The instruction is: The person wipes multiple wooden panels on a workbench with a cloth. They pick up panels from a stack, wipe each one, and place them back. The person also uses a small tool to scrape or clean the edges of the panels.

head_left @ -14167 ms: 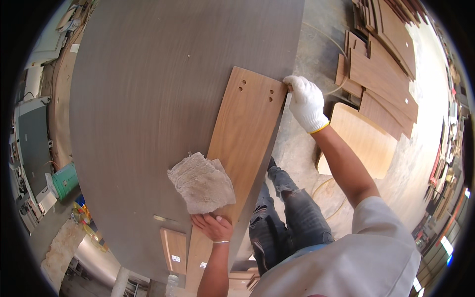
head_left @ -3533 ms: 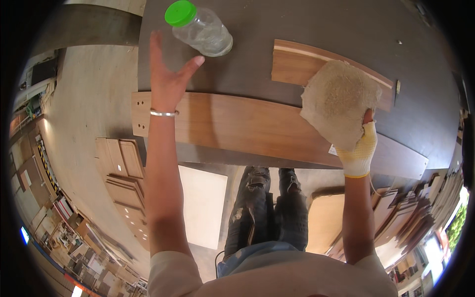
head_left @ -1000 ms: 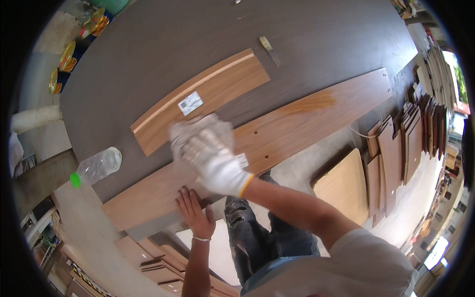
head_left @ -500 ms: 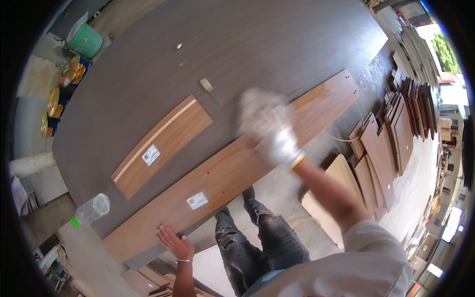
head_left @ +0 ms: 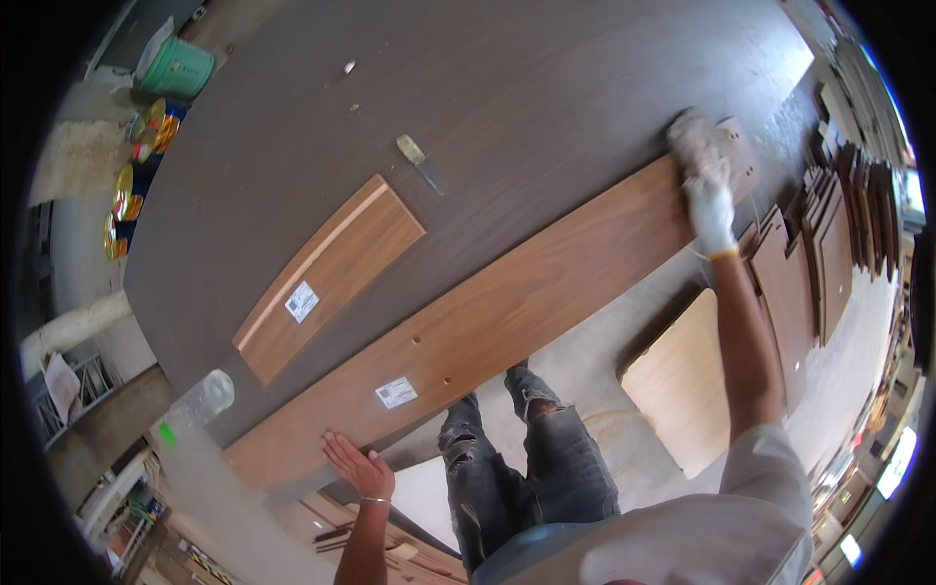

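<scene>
A long brown wooden board (head_left: 546, 302) lies slantwise along the near edge of the dark table (head_left: 526, 117). It has a white label (head_left: 397, 393), two small round marks, and holes at its far right end. My left hand (head_left: 359, 468) is bare and rests flat on the near left end, fingers stretched out. In a white glove, my right hand (head_left: 712, 205) grips a bunched greyish rag (head_left: 695, 141), pressed on the board close to the far right end. Beyond the board lies a shorter, curved wooden piece (head_left: 370, 244) with a pale strip and a label.
A small tool with a pale handle and narrow blade (head_left: 417, 161) lies past the curved piece. At the table's left edge is a clear plastic bottle (head_left: 210, 392) with a green cap. Stacked wooden panels (head_left: 795, 283) stand at right; a green bucket (head_left: 177, 68) and cans sit far left.
My right hand has slid the rag along the board, away to the right, toward its far end. My left hand stays flat on the board. The whole view has shifted slightly.
</scene>
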